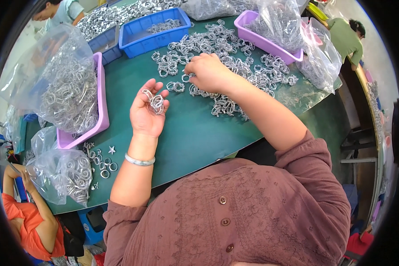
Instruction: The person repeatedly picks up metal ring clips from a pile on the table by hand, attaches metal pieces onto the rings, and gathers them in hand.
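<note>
the bench has a smooth dark green top, scuffed pale near its right end. around it are glossy molded plastic trays: a purple tray at the left with a crinkled clear bag full of metal pieces, a ribbed blue tray at the far side, and a second purple tray at the far right.

the loose pile of rings is silver-grey metal, thin round bands tangled together in a knobbly, uneven spread. the small cluster of rings looks the same, shiny and open-looped. a flat star-shaped piece lies apart, near a few plain round bands at the left.

the left hand is palm up, fingers loosely curled around the small cluster, which sits against the fingers above the bench. the right hand is back up, fingers bent down at the near-left part of the loose pile, which spreads beyond it and to its right; its fingertips are mostly hidden, so whether it grips a ring cannot be told.
</note>
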Tool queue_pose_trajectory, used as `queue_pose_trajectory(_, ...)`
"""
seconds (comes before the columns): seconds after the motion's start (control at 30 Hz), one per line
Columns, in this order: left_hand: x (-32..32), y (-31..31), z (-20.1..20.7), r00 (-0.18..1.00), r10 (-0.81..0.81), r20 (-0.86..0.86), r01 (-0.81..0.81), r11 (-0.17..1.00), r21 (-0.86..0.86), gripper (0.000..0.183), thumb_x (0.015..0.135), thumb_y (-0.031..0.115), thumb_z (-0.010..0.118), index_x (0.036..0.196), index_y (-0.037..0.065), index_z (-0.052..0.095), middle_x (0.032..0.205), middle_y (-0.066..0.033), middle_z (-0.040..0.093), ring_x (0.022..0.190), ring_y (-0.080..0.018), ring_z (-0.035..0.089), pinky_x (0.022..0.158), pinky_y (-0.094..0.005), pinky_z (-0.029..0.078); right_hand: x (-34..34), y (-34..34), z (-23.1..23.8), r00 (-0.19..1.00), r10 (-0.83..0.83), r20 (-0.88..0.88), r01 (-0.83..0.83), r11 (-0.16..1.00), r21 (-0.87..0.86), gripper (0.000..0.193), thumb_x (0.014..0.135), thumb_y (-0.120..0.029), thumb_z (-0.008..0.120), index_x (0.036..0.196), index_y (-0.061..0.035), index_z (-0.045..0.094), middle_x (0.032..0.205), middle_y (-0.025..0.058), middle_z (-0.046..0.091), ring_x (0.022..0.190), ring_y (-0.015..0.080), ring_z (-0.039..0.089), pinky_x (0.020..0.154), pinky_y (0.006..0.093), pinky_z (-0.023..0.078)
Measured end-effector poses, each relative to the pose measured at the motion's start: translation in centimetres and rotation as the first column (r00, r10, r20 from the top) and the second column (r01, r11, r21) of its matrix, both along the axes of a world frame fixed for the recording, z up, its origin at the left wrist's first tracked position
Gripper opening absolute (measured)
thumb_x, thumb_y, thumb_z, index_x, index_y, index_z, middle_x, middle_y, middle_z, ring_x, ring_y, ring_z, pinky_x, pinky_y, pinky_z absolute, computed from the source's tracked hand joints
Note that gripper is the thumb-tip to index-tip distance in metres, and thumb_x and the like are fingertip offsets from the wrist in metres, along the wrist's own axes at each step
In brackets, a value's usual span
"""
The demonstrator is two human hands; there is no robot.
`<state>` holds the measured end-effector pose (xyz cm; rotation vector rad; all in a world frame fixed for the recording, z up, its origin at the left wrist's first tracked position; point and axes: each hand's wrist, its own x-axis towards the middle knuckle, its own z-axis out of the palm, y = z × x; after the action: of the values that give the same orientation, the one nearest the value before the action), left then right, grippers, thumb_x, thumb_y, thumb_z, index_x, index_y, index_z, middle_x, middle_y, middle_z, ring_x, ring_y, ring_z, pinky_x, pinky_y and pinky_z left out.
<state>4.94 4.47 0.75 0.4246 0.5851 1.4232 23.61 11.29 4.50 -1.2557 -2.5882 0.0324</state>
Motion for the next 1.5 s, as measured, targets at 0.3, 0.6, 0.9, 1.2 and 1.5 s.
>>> queue_pose_trajectory(0.3, 0.1, 0.1, -0.2, 0.987, 0.126, -0.103, -0.134, 0.988, -0.077, 0.028, 0.074, 0.003, 0.038, 0.099, 0.005, 0.05, 0.1, -0.0123, 0.054, 0.091, -0.0269, 0.053, 0.074, -0.0392, 0.048, -3.1, -0.1, -0.6, 0.952, 0.002, 0.306, -0.008, 1.0, 0.016, 0.031, 0.065, -0.035, 0.066, 0.085, -0.012, 0.065, 0.09, 0.0061, 0.057, 0.094, 0.0246, 0.048, 0.082, 0.0408, 0.032)
queue_pose_trajectory(0.6, -0.3, 0.2, 0.0, 1.0, -0.01, -0.02, 0.008, 0.995, -0.097, 0.017, 0.08, 0.019, 0.047, 0.084, 0.004, 0.055, 0.083, -0.0085, 0.058, 0.081, -0.0234, 0.056, 0.068, -0.0365, 0.047, -1.6, 0.5, 0.4, 0.96, 0.04, -0.278, -0.125, 0.947, -0.297, 0.03, 0.064, -0.029, 0.067, 0.085, -0.008, 0.063, 0.085, 0.0098, 0.062, 0.08, 0.0266, 0.058, 0.074, 0.0378, 0.043)
queue_pose_trajectory(0.9, 2.0, -1.5, 1.0, 0.938, -0.294, -0.185, 0.306, 0.951, 0.045, 0.022, 0.087, 0.024, 0.047, 0.093, 0.004, 0.055, 0.077, -0.0036, 0.056, 0.07, -0.0162, 0.055, 0.053, -0.027, 0.047, 0.5, -2.5, 1.0, 0.443, -0.302, -0.844, -0.741, 0.406, -0.535, 0.029, 0.079, -0.009, 0.059, 0.106, 0.0003, 0.054, 0.098, 0.0062, 0.059, 0.092, 0.0127, 0.054, 0.085, 0.0272, 0.04)
queue_pose_trajectory(1.2, 2.4, -2.0, 1.3, 0.946, -0.196, -0.257, 0.22, 0.973, 0.066, 0.02, 0.085, 0.022, 0.052, 0.092, 0.005, 0.057, 0.075, -0.0035, 0.057, 0.069, -0.0145, 0.055, 0.052, -0.0253, 0.046, 1.4, -3.9, 0.3, 0.399, -0.286, -0.871, -0.76, 0.429, -0.488, 0.039, 0.079, -0.005, 0.058, 0.116, -0.0017, 0.048, 0.102, 0.0059, 0.056, 0.095, 0.0128, 0.052, 0.085, 0.028, 0.042)
queue_pose_trajectory(1.5, 2.8, -2.1, 1.1, 0.916, -0.186, -0.356, 0.215, 0.975, 0.046, 0.02, 0.084, 0.022, 0.053, 0.092, 0.004, 0.058, 0.074, -0.0039, 0.058, 0.068, -0.0138, 0.056, 0.054, -0.0252, 0.047, 2.4, -5.1, 0.5, 0.469, -0.221, -0.855, -0.63, 0.595, -0.499, 0.031, 0.078, 0.0, 0.058, 0.108, -0.0013, 0.054, 0.091, 0.0021, 0.059, 0.084, 0.0071, 0.054, 0.073, 0.0204, 0.044)
